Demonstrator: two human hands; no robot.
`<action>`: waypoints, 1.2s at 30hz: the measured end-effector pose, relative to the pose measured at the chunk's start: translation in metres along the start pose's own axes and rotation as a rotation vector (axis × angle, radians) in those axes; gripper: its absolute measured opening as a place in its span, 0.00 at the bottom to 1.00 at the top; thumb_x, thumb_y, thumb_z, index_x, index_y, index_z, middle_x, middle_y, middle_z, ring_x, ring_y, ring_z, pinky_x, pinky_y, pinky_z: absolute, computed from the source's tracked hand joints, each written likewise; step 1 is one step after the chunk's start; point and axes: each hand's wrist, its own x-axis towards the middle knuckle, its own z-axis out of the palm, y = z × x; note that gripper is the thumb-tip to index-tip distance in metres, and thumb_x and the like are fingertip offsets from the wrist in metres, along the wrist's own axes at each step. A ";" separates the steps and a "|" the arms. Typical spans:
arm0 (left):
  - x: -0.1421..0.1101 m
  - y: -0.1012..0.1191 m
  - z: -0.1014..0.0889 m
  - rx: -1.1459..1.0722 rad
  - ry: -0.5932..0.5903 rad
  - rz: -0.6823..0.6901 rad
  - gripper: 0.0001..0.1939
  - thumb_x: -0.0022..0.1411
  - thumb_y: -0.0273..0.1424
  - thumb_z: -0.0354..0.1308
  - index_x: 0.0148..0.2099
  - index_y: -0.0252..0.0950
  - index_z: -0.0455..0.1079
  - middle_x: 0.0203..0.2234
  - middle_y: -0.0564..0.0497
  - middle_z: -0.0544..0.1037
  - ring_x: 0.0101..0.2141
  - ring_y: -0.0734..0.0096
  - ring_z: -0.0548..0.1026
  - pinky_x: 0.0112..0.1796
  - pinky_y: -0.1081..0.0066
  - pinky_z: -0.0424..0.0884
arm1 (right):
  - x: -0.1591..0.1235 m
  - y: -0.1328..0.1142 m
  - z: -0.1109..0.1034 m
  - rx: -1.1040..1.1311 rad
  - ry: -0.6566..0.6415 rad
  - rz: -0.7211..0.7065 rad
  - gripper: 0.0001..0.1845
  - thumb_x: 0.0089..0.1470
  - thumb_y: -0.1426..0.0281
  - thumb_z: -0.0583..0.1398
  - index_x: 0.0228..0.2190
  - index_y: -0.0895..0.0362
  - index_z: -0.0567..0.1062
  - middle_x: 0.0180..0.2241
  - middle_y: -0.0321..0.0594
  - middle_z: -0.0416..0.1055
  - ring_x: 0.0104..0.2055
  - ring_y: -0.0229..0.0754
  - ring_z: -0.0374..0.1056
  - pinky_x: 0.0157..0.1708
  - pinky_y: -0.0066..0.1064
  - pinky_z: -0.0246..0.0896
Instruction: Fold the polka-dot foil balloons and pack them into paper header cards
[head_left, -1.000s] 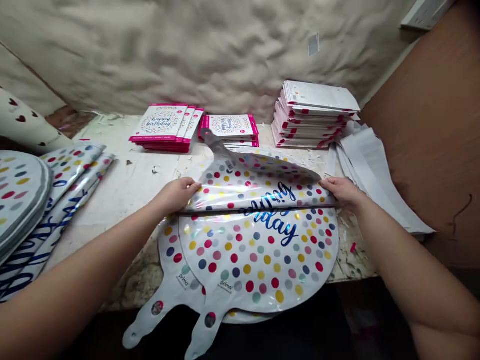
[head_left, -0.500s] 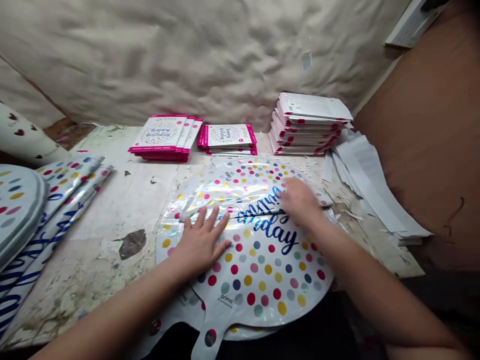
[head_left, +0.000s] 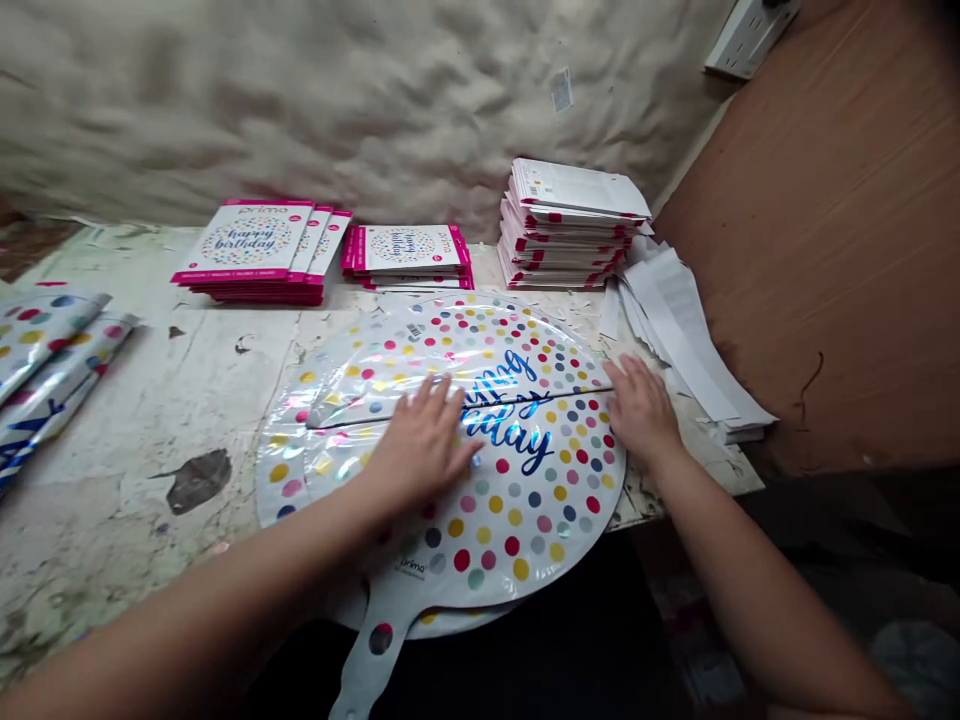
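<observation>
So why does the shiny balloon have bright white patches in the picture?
In the head view, the foil balloon shows white glare on its folded-over top part, beside the left hand. The glare washes out some dots there. The lower part looks clearer, and the right hand looks sharp.

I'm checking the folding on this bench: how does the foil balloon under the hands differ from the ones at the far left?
The foil balloon lies wide and round with a crease across it, while the folded balloons are narrow strips. The left hand and right hand rest on the round balloon, not the strips. The strips run off the view's edge; the round balloon shows nearly whole. Both have coloured dots on silvery foil.
</observation>
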 end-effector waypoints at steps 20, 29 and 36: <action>-0.070 -0.012 -0.008 -0.131 -0.017 0.234 0.17 0.60 0.38 0.51 0.47 0.33 0.69 0.42 0.40 0.74 0.44 0.54 0.70 0.47 0.58 0.65 | 0.069 -0.279 -0.017 0.278 0.191 -1.015 0.19 0.60 0.74 0.48 0.52 0.52 0.64 0.58 0.46 0.58 0.61 0.51 0.50 0.58 0.53 0.44; -0.054 -0.090 -0.029 -0.444 0.452 -0.305 0.10 0.60 0.28 0.47 0.45 0.34 0.61 0.39 0.46 0.70 0.34 0.70 0.71 0.37 0.68 0.70 | 0.058 -0.262 -0.003 0.305 0.355 -0.862 0.09 0.59 0.68 0.52 0.42 0.54 0.68 0.50 0.47 0.66 0.55 0.50 0.58 0.55 0.48 0.47; -0.047 -0.073 -0.017 -0.127 0.098 0.091 0.14 0.64 0.31 0.44 0.46 0.32 0.68 0.39 0.41 0.72 0.43 0.57 0.69 0.44 0.59 0.67 | 0.012 -0.174 -0.022 0.577 0.350 -0.216 0.27 0.43 0.58 0.65 0.43 0.54 0.63 0.47 0.49 0.63 0.53 0.53 0.58 0.52 0.49 0.54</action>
